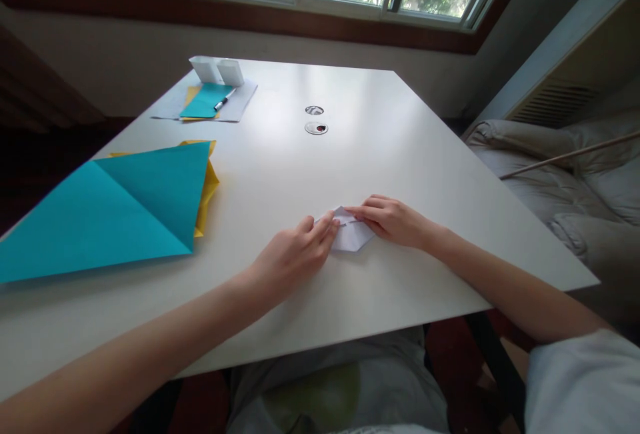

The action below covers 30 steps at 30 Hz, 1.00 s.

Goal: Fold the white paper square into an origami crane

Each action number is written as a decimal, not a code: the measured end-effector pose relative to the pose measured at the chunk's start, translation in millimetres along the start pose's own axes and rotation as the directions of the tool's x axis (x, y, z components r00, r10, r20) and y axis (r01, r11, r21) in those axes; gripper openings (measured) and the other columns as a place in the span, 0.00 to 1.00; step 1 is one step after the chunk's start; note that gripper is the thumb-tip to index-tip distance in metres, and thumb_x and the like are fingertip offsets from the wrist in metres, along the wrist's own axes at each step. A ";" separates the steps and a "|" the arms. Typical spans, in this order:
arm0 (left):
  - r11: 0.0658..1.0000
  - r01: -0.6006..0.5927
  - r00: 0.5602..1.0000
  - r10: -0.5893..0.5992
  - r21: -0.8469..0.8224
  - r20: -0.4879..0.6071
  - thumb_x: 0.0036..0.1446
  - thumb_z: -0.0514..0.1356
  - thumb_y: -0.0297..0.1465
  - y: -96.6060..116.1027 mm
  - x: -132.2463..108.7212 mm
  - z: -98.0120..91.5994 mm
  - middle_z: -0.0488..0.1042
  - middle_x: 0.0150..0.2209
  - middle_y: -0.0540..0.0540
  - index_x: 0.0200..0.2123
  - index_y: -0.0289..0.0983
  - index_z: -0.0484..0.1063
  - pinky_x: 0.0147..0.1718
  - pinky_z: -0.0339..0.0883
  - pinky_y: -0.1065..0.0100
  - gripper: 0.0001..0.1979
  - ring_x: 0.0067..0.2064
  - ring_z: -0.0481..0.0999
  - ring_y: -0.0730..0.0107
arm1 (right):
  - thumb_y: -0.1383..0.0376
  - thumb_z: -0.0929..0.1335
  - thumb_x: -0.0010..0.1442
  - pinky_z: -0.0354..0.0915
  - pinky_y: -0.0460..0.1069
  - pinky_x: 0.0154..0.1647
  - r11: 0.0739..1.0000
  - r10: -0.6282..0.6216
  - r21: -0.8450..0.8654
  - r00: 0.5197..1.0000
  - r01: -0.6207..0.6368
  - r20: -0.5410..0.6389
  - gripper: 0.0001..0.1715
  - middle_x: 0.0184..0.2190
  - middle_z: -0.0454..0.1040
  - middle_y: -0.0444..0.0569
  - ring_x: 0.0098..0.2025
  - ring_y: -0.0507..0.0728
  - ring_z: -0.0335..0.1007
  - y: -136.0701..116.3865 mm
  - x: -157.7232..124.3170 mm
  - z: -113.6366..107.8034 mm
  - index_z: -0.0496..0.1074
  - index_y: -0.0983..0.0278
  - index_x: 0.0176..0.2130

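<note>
A small folded white paper (353,237) lies on the white table (380,154) near its front edge. My left hand (295,255) presses on the paper's left side with curled fingers and thumb tip. My right hand (393,219) lies over its upper right part, fingers together and pinching the top fold. Both hands touch the paper at once, and part of it is hidden under the fingers.
A large teal sheet (115,211) over a yellow sheet (209,187) lies at the left. At the far left corner are papers with a pen (224,100) and a white box (217,71). Two cable holes (315,119) sit mid-table. A cushioned seat (565,181) stands right.
</note>
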<state>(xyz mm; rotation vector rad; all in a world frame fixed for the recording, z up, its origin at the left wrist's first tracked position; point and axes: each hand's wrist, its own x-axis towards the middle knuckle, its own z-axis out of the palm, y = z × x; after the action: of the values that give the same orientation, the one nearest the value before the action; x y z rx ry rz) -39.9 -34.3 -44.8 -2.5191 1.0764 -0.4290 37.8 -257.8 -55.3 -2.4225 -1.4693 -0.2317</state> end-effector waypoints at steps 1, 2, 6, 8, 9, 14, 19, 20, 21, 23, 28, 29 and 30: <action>1.000 -0.015 1.000 0.015 -0.003 0.003 0.58 0.45 0.19 -1.7 0.8 -0.2 0.63 0.56 0.36 0.55 0.28 0.61 0.34 0.70 0.67 0.21 0.39 0.70 0.65 | 0.69 0.58 0.63 0.64 0.49 0.42 1.000 0.014 -0.010 1.000 -0.014 0.001 0.20 0.36 0.71 0.53 0.39 0.55 0.64 -0.7 0.6 0.6 0.63 0.67 0.53; 1.000 -0.026 1.000 0.026 -0.012 0.014 0.59 0.45 0.20 -3.4 1.6 -0.4 0.61 0.58 0.36 0.55 0.28 0.61 0.36 0.70 0.67 0.21 0.40 0.70 0.65 | 0.69 0.57 0.63 0.64 0.50 0.42 0.999 0.027 -0.032 1.000 -0.027 0.007 0.20 0.37 0.70 0.54 0.39 0.56 0.64 -1.6 1.3 1.3 0.63 0.68 0.53; 0.996 -0.023 0.996 0.030 -0.085 0.080 0.59 0.45 0.22 -9.1 3.9 -1.1 0.61 0.58 0.40 0.56 0.29 0.60 0.37 0.69 0.66 0.21 0.43 0.69 0.62 | 0.68 0.57 0.63 0.63 0.53 0.43 0.983 0.054 -0.181 0.997 -0.042 0.058 0.20 0.38 0.69 0.55 0.40 0.58 0.63 -5.6 3.2 3.5 0.64 0.68 0.53; 0.993 -0.022 0.996 0.032 -0.114 0.089 0.59 0.46 0.22 -11.0 4.4 -1.4 0.61 0.58 0.40 0.56 0.30 0.60 0.37 0.69 0.66 0.21 0.44 0.68 0.62 | 0.67 0.57 0.63 0.62 0.53 0.43 0.974 0.058 -0.223 0.995 -0.039 0.077 0.20 0.38 0.69 0.55 0.40 0.58 0.62 -7.0 3.8 3.5 0.64 0.67 0.53; 0.992 -0.024 0.995 0.035 -0.124 0.090 0.59 0.46 0.23 -11.8 4.6 -1.4 0.61 0.58 0.41 0.56 0.31 0.60 0.37 0.69 0.66 0.21 0.43 0.68 0.62 | 0.67 0.57 0.63 0.62 0.53 0.42 0.973 0.058 -0.227 0.995 -0.039 0.078 0.20 0.38 0.69 0.55 0.40 0.58 0.62 -7.3 4.0 3.0 0.64 0.67 0.53; 0.987 -0.025 0.995 0.040 -0.156 0.089 0.59 0.47 0.23 -14.2 5.3 -1.2 0.61 0.59 0.43 0.55 0.32 0.60 0.35 0.70 0.65 0.21 0.42 0.68 0.62 | 0.63 0.57 0.64 0.61 0.52 0.43 0.997 0.047 -0.063 0.997 -0.043 0.059 0.18 0.37 0.70 0.54 0.39 0.56 0.63 2.2 1.8 -8.6 0.70 0.65 0.47; 0.984 -0.035 0.994 0.052 -0.172 0.097 0.58 0.47 0.23 -15.2 6.4 -1.4 0.61 0.58 0.44 0.55 0.32 0.60 0.35 0.70 0.65 0.21 0.42 0.68 0.62 | 0.61 0.59 0.63 0.62 0.48 0.40 0.958 0.223 0.196 0.973 -0.209 -0.054 0.18 0.33 0.72 0.51 0.37 0.53 0.66 28.2 -7.0 -24.8 0.75 0.64 0.38; 0.984 -0.039 0.994 0.057 -0.175 0.097 0.58 0.47 0.23 -15.3 6.4 -1.5 0.61 0.58 0.43 0.55 0.32 0.60 0.35 0.70 0.65 0.21 0.42 0.68 0.62 | 0.60 0.60 0.62 0.62 0.48 0.39 0.940 0.286 0.214 0.955 -0.264 -0.074 0.16 0.34 0.72 0.51 0.36 0.53 0.67 32.2 -7.8 -25.6 0.74 0.64 0.39; 0.983 -0.043 0.994 0.061 -0.178 0.096 0.58 0.47 0.23 -15.5 6.5 -1.7 0.61 0.58 0.43 0.55 0.32 0.60 0.35 0.70 0.65 0.21 0.42 0.68 0.62 | 0.60 0.61 0.61 0.62 0.48 0.38 0.922 0.340 0.227 0.937 -0.314 -0.084 0.15 0.34 0.73 0.50 0.35 0.53 0.67 35.2 -7.8 -25.2 0.74 0.64 0.38; 0.983 -0.046 0.993 0.065 -0.178 0.100 0.58 0.47 0.23 -15.6 6.7 -2.1 0.61 0.58 0.43 0.56 0.32 0.60 0.35 0.70 0.65 0.21 0.43 0.68 0.63 | 0.59 0.64 0.58 0.62 0.47 0.36 0.893 0.399 0.250 0.915 -0.374 -0.056 0.13 0.33 0.72 0.49 0.33 0.52 0.67 38.1 -5.8 -22.0 0.75 0.63 0.37; 0.985 -0.048 0.991 0.067 -0.163 0.114 0.58 0.47 0.23 -14.7 7.8 -2.8 0.61 0.58 0.43 0.55 0.32 0.60 0.34 0.69 0.65 0.21 0.43 0.68 0.62 | 0.54 0.71 0.47 0.60 0.45 0.33 0.875 0.386 0.286 0.919 -0.391 0.078 0.17 0.30 0.69 0.47 0.31 0.51 0.64 37.4 1.2 -13.1 0.73 0.64 0.33; 0.986 -0.048 0.991 0.067 -0.162 0.112 0.58 0.47 0.23 -14.4 8.0 -2.7 0.61 0.59 0.42 0.55 0.32 0.60 0.34 0.69 0.65 0.21 0.44 0.68 0.62 | 0.53 0.71 0.46 0.60 0.45 0.32 0.874 0.384 0.285 0.919 -0.393 0.090 0.19 0.29 0.69 0.47 0.30 0.50 0.63 37.6 1.6 -12.9 0.73 0.64 0.33; 0.986 -0.048 0.992 0.067 -0.162 0.109 0.58 0.47 0.23 -14.1 8.1 -2.5 0.60 0.59 0.42 0.55 0.32 0.60 0.34 0.69 0.64 0.21 0.44 0.68 0.62 | 0.53 0.72 0.45 0.59 0.45 0.32 0.873 0.385 0.284 0.918 -0.397 0.098 0.19 0.29 0.68 0.46 0.29 0.50 0.62 38.0 1.6 -13.2 0.72 0.64 0.33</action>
<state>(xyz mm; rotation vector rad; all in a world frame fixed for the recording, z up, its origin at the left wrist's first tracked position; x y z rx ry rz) -26.7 -31.7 -35.2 -2.6059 1.1776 -0.1864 72.4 -277.3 -48.8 -2.4099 -0.9107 0.1215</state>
